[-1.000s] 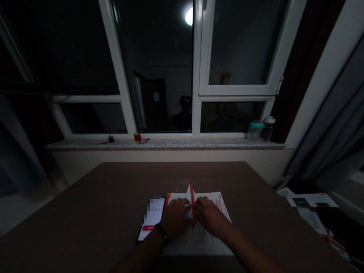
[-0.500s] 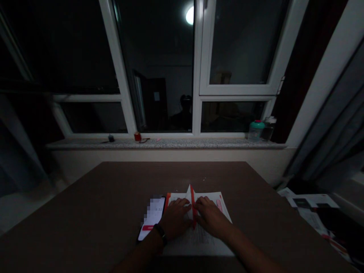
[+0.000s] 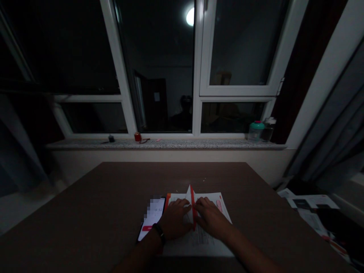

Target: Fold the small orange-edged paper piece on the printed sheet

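Observation:
A folded white paper (image 3: 189, 194) with a red stripe stands up in a narrow point between my hands. My left hand (image 3: 176, 219), with a dark band on its wrist, has its fingers bent against the left side of the fold. Opposite it, my right hand (image 3: 211, 216) grips the red-striped edge with bent fingers. Both palms partly cover the paper's lower part. Beneath lies a printed booklet or stack of sheets (image 3: 204, 248) with orange-red corners. A small pink piece (image 3: 219, 205) rests on it beside my right hand.
A lit phone (image 3: 155, 212) lies left of the booklet on the brown table (image 3: 113, 212). Bottles (image 3: 256, 131) and a small red object (image 3: 137, 136) stand on the window sill (image 3: 182, 143). More papers (image 3: 313, 204) lie beyond the table's right edge.
Almost nothing differs. Both hands keep their place at the folded paper, and the view has shifted very slightly.

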Demonstrator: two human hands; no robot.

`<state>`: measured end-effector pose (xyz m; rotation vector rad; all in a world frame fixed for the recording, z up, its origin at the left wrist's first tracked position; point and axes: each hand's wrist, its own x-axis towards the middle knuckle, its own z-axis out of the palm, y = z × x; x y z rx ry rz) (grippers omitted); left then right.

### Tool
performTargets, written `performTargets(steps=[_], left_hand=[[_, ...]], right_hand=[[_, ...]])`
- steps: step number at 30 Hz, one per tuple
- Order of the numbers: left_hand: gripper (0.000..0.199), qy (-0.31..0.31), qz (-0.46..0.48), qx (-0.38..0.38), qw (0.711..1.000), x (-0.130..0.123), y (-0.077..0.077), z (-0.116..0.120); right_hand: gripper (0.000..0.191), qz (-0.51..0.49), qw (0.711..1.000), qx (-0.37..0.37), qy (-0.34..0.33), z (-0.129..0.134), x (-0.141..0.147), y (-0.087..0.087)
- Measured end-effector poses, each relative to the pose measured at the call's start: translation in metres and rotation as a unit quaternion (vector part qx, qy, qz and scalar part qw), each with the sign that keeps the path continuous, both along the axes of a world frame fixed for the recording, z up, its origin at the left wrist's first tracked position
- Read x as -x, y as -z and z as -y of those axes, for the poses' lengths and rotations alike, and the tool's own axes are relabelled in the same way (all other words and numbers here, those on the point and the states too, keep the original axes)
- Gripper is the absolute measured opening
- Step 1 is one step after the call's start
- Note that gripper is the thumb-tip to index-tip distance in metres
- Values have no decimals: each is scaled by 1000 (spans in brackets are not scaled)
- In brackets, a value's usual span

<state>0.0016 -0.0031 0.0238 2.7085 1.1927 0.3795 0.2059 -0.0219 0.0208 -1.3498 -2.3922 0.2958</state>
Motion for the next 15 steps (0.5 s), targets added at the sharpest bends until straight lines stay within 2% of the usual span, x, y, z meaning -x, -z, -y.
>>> performTargets(steps=[2, 4, 10, 15], left_hand=[[37, -7, -3, 0, 1000, -2, 0, 0], [32, -14, -3, -5, 1000, -3, 1, -1], [40, -24, -5, -23, 999, -4, 10, -3], [52, -10, 5, -30, 999, -2, 8, -1]], right_hand=[[30, 0, 1000, 0, 1, -1, 1, 1], [29, -3, 1000, -1, 3, -1, 2, 1], [34, 10, 1000, 1, 9, 1, 3, 0], [43, 10, 1000, 13, 2, 3, 1, -1]])
